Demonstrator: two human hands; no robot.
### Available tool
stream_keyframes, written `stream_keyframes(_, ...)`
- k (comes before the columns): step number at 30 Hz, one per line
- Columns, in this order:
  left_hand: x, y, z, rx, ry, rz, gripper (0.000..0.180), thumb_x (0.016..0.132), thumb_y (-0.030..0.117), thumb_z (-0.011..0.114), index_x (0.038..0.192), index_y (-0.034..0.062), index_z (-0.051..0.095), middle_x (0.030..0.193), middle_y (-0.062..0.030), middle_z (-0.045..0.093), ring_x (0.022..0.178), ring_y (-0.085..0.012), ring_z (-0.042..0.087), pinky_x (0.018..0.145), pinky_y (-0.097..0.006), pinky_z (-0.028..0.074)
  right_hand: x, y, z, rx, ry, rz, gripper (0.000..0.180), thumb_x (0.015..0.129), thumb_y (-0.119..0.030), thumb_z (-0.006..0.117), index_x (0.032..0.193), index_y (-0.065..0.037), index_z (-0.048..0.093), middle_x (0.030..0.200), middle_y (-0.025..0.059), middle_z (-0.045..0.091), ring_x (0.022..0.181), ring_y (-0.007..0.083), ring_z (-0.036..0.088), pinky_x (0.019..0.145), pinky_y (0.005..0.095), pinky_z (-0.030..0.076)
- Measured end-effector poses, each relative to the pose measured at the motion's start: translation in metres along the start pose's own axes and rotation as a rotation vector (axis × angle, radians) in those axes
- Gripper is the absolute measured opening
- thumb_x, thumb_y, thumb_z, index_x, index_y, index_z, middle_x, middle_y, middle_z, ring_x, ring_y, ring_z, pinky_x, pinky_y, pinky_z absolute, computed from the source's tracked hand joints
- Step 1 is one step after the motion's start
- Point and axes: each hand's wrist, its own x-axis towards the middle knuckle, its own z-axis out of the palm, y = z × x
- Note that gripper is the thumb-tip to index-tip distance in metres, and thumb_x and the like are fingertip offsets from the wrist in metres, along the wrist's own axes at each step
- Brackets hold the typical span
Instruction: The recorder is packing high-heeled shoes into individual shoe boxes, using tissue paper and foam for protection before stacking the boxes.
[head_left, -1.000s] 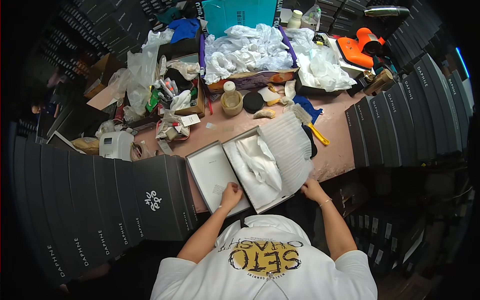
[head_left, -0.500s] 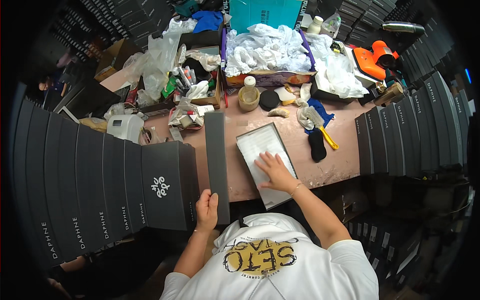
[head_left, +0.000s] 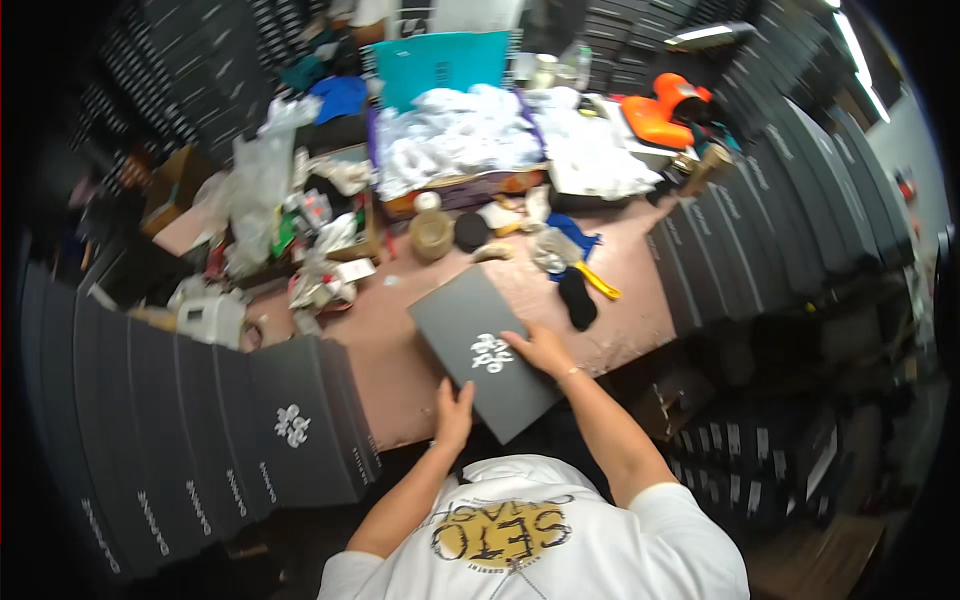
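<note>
A dark grey shoe box (head_left: 455,315) with its lid on lies aslant over the front edge of the pink table, a white printed mark on its top. My left hand (head_left: 454,415) grips its near left side, thumb and fingers at the edge. Across from it, my right hand (head_left: 543,352) holds the right side, its thumb lying on the lid and its other fingers partly hidden down the side. The box's contents are covered.
Rows of grey shoe boxes flank me on the left (head_left: 235,430) and right (head_left: 750,230). Beyond lie a yellow-handled brush (head_left: 598,282), a black pad (head_left: 577,302), a jar (head_left: 431,235) and a carton of crumpled white paper (head_left: 460,135). An orange tool (head_left: 655,122) sits at the back right.
The upright lid in my left hand now covers the box of white paper. My right hand has moved from the paper to the box's right side. The whole view has shifted and tilted.
</note>
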Motion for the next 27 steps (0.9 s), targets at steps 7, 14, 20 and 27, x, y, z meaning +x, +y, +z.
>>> stream_keyframes(7,0.029,-0.011,-0.034,-0.005,-0.165,-0.562,0.062,0.084,0.049,0.063,0.128,0.0093,0.046,0.128,-0.0118,0.049,0.110,-0.0287,0.048,0.092,-0.054,0.035,0.018,0.030,0.014,0.323,-0.188,0.199,0.072,0.079,-0.060,0.062,0.113,0.003,0.064,0.102,0.0215,0.067,0.092,0.0301,0.066,0.084,0.0369,0.050)
stream_keyframes(14,-0.025,0.077,0.045,-0.640,-0.343,-0.260,0.064,0.091,0.047,0.054,0.135,0.0038,0.041,0.132,-0.0138,0.049,0.120,-0.0292,0.050,0.101,-0.046,0.042,-0.092,-0.011,-0.078,0.358,-0.081,-0.352,0.089,0.078,-0.040,0.072,0.149,-0.018,0.023,0.148,0.0282,0.016,0.139,0.0413,0.018,0.112,0.0429,0.021)
stream_keyframes(20,-0.005,0.261,0.237,-0.750,-0.756,0.071,0.058,0.090,0.046,0.051,0.130,0.0047,0.047,0.124,-0.0117,0.057,0.114,-0.0256,0.055,0.097,-0.041,0.046,-0.201,-0.049,-0.272,-0.322,0.513,-0.940,0.087,0.068,-0.060,0.073,0.134,-0.010,0.047,0.147,0.0283,0.023,0.138,0.0470,0.018,0.111,0.0558,0.015)
stream_keyframes(27,-0.077,0.375,0.419,-0.291,-1.059,0.353,0.087,0.087,0.040,0.062,0.150,0.0126,0.009,0.143,-0.0117,0.035,0.131,-0.0251,0.036,0.102,-0.040,0.036,-0.231,-0.034,-0.498,0.454,1.139,-0.729,0.036,0.095,-0.023,0.050,0.125,-0.002,0.054,0.128,0.0069,0.052,0.112,0.0169,0.051,0.095,0.0301,0.040)
